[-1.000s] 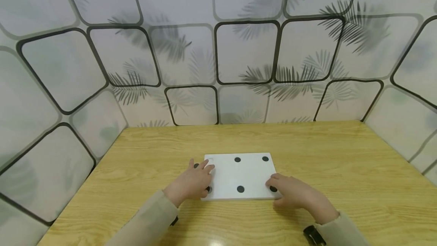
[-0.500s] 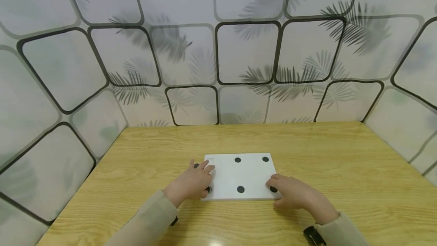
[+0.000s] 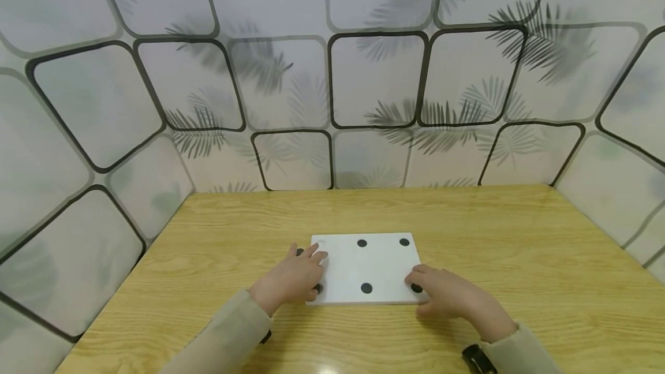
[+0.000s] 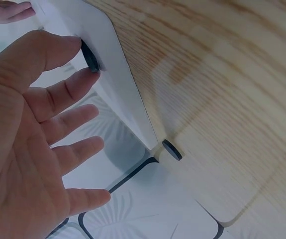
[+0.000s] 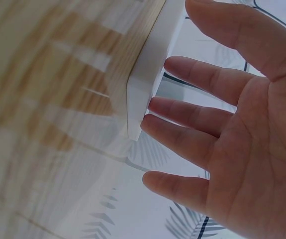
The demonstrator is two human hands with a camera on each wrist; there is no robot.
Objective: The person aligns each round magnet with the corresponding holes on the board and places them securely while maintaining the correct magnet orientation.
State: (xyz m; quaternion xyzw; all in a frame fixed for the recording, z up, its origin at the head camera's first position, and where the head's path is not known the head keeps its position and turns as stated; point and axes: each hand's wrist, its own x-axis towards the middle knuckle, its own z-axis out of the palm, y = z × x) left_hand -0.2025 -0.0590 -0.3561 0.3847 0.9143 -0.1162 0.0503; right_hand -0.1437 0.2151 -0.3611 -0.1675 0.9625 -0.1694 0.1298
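A white rectangular board (image 3: 345, 267) with black round discs lies on the table. In the left wrist view, my left hand (image 4: 38, 124) pinches a black disc (image 4: 89, 56) between thumb and index finger at the board's surface; its other fingers are spread. From the head view, that disc is at the near left corner. Another black disc (image 4: 172, 149) lies on the table just off the board's left edge. My right hand (image 3: 449, 293) rests at the board's right edge, fingers fairly straight and fingertips at the board, beside the near right disc (image 3: 417, 288).
Several more discs sit on the board, among them a far middle disc (image 3: 362, 243), a far right disc (image 3: 404, 242) and a near middle disc (image 3: 366, 288). A pale round mark (image 3: 321, 243) shows at its far left corner. Patterned walls (image 3: 371, 82) enclose the wooden table (image 3: 249, 212).
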